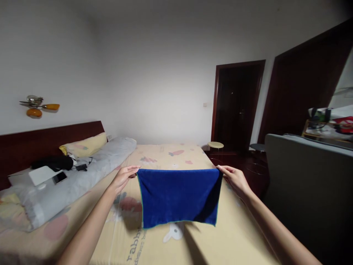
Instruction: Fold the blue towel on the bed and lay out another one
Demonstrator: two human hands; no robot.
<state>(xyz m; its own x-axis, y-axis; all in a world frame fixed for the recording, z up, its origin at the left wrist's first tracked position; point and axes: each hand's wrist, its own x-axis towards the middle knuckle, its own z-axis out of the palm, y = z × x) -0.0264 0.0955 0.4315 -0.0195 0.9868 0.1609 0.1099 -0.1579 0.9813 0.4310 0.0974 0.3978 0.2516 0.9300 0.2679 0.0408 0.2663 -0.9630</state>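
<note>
A blue towel (179, 197) with a green stitched edge hangs spread out between my hands, above the bed (237, 232). My left hand (125, 177) pinches its upper left corner between thumb and fingers. At the upper right corner, my right hand (234, 179) pinches it the same way. The top edge is stretched nearly straight, while the lower edge hangs loose and slightly wavy. Below it, the pale yellow sheet shows a printed rabbit and carrots, partly hidden by the towel.
On the left, a folded grey quilt (96, 176) carries a phone (60, 177), a white box (44, 175) and a black item (52, 162), by a yellow pillow (85, 144). A grey panel (306, 187) stands close on the right. Beyond the bed is a round stool (215, 145).
</note>
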